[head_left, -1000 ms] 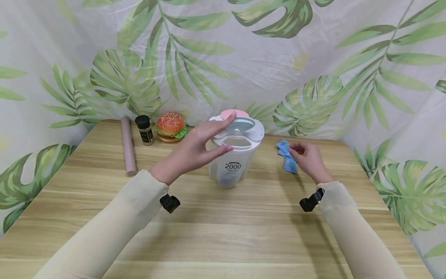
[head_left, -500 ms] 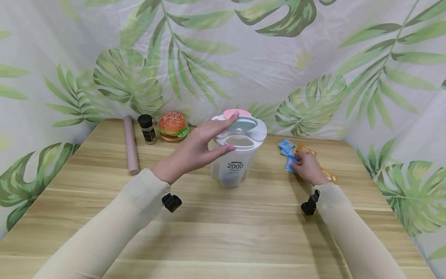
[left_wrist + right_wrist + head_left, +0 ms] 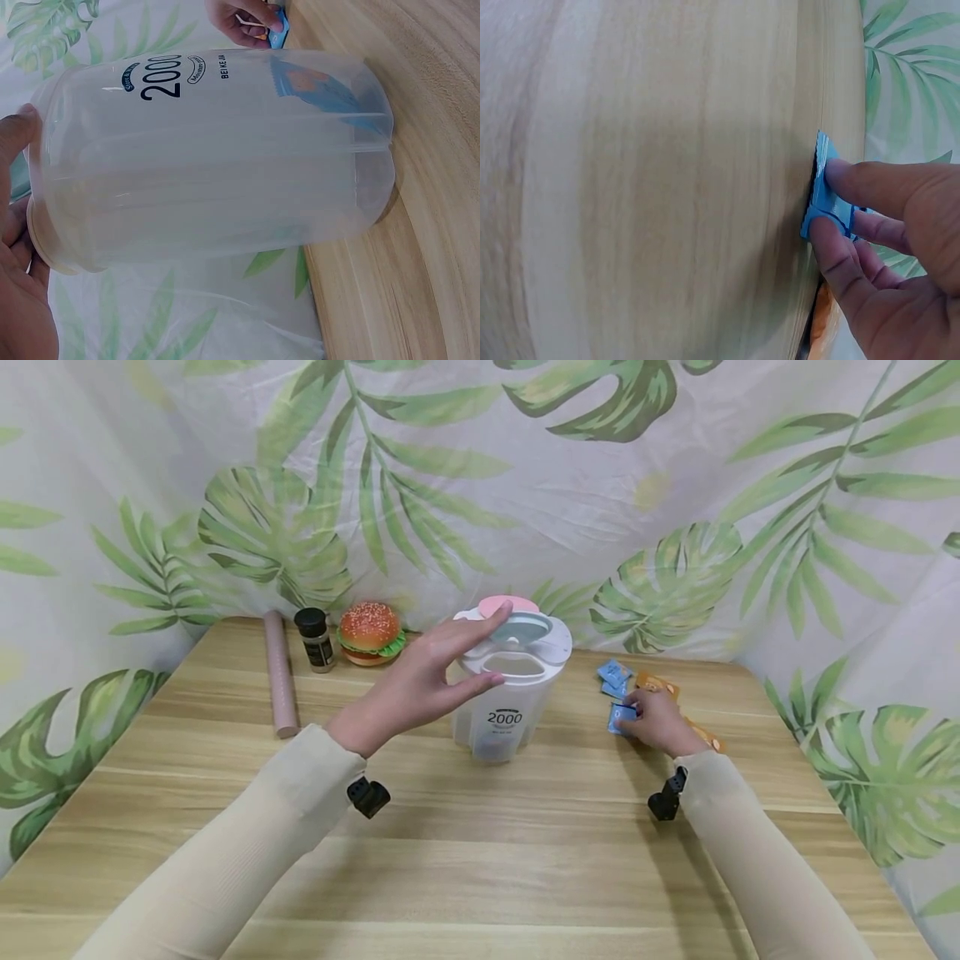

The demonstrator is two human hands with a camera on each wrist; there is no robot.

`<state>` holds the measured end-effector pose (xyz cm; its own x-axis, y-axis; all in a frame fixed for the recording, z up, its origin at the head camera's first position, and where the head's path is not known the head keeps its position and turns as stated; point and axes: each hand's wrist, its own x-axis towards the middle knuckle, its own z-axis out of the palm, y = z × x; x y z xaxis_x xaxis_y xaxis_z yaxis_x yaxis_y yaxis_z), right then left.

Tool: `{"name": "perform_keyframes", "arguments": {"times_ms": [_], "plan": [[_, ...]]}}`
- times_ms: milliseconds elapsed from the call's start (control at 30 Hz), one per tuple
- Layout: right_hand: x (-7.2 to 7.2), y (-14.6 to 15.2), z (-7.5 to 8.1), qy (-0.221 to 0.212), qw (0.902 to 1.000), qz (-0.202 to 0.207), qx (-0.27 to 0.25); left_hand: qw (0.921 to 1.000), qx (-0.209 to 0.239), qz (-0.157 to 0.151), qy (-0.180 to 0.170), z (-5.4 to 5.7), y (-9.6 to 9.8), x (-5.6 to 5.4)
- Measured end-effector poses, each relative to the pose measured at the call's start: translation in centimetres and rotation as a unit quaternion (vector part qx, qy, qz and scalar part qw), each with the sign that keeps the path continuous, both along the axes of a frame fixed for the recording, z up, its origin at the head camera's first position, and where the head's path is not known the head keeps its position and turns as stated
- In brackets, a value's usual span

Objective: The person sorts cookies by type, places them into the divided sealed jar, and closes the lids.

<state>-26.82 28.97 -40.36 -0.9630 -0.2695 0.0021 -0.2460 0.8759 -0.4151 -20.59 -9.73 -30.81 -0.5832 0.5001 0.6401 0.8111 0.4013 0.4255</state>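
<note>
A translucent storage container point(image 3: 504, 714) marked 2000 stands upright on the table, its white lid carrying a raised grey-green flap point(image 3: 525, 627) and a pink one point(image 3: 508, 605). My left hand point(image 3: 423, 681) grips the lid, thumb at the front rim and fingers by the flap. Inside the container lies a blue packet with an orange patch point(image 3: 315, 84). My right hand point(image 3: 660, 722) pinches a small blue sachet point(image 3: 829, 196) at table level between thumb and fingers. More blue sachets point(image 3: 615, 673) lie just behind it. Orange packets point(image 3: 660, 683) are partly hidden by this hand.
At the back left are a long pink cylinder point(image 3: 280, 675), a black-capped spice jar point(image 3: 314, 639) and a toy burger point(image 3: 371, 632). A leaf-patterned cloth point(image 3: 450, 485) hangs behind the wooden table point(image 3: 480, 860).
My right hand has moved slightly toward me with the blue sachet, apart from the other blue ones. Orange packets have come into view beside it. The left hand stays on the lid.
</note>
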Motion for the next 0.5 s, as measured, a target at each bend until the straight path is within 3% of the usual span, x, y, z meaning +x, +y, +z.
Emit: {"name": "perform_keyframes", "arguments": {"times_ms": [500], "plan": [[0.41, -0.01, 0.36, -0.056, 0.998, -0.004, -0.03, 1.0, -0.001, 0.002, 0.002, -0.1, 0.0, -0.12]]}}
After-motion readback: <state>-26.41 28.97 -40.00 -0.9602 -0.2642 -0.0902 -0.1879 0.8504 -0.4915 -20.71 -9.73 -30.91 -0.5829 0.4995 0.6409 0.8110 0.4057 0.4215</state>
